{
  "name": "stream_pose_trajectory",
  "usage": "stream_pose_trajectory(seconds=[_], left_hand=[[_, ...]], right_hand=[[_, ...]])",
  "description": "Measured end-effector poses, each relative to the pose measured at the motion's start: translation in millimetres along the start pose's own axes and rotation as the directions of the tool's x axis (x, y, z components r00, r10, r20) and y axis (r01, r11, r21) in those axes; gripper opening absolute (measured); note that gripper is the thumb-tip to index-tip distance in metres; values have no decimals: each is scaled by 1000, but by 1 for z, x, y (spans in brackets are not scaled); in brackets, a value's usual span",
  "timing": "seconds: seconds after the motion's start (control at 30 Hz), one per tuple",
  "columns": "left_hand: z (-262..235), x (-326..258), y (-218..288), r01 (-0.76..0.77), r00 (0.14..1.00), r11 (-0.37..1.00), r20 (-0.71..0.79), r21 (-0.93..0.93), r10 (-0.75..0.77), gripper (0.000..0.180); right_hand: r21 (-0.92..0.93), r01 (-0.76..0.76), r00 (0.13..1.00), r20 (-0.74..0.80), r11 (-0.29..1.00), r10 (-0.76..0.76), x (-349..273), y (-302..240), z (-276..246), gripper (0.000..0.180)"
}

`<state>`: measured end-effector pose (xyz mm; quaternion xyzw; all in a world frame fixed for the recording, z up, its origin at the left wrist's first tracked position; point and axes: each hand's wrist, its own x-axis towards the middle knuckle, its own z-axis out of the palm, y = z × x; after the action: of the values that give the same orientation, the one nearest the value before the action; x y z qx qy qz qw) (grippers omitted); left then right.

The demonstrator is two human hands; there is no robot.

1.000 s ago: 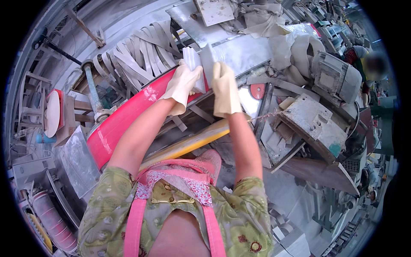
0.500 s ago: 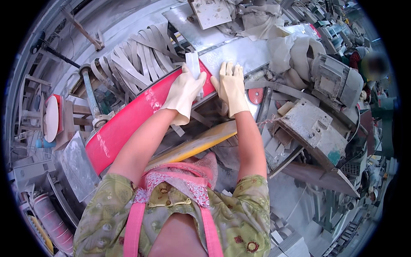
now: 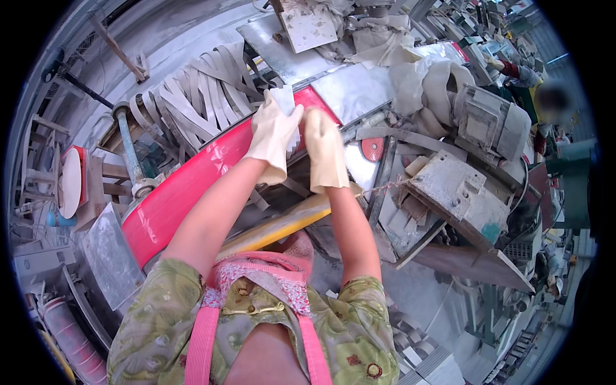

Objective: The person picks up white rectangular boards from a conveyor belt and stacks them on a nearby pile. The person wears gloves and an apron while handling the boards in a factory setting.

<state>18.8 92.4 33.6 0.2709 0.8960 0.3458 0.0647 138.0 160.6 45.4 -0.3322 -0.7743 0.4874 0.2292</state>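
Observation:
Both my hands wear pale rubber gloves and meet over a long red guard [image 3: 192,186] of a dusty machine. My left hand [image 3: 273,138] grips a small flat white piece [image 3: 284,102] that sticks up above its fingers. My right hand [image 3: 324,154] is pressed against the same white piece from the right side, its fingers curled around it. A yellow bar [image 3: 282,228] runs under my forearms.
A stack of curved pale strips [image 3: 199,96] lies behind the red guard. A grey motor [image 3: 491,122] and a small red disc [image 3: 372,149] sit to the right. A metal sheet [image 3: 359,86] lies behind my hands. Another person [image 3: 545,96] stands at far right.
My hands have drawn closer together and dropped slightly. My right hand has closed onto the white piece beside my left hand.

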Motion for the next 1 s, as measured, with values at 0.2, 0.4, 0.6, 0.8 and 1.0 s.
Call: stream_pose_trajectory(seconds=[0.2, 0.4, 0.6, 0.8, 1.0], left_hand=[[6, -5, -4, 70, 998, 997, 1, -18, -70, 99], [8, -6, -10, 59, 998, 997, -7, -59, -59, 97], [7, -3, -13, 46, 999, 997, -3, -60, -47, 102], [-2, -4, -7, 26, 999, 999, 38, 28, -27, 115], [-5, -7, -8, 104, 992, 994, 76, -19, -103, 115]], right_hand=[[-851, 190, 924, -13, 490, -382, 71, 107, -33, 78], [-784, 304, 926, 109, 541, -362, 86, 88, -49, 43], [103, -38, 975, -212, 994, 59, 37, 33, -18, 42], [27, 143, 983, -118, 989, -138, -2, 6, 14, 40], [-856, 66, 948, -107, 512, -301, 95, 94, -51, 76]])
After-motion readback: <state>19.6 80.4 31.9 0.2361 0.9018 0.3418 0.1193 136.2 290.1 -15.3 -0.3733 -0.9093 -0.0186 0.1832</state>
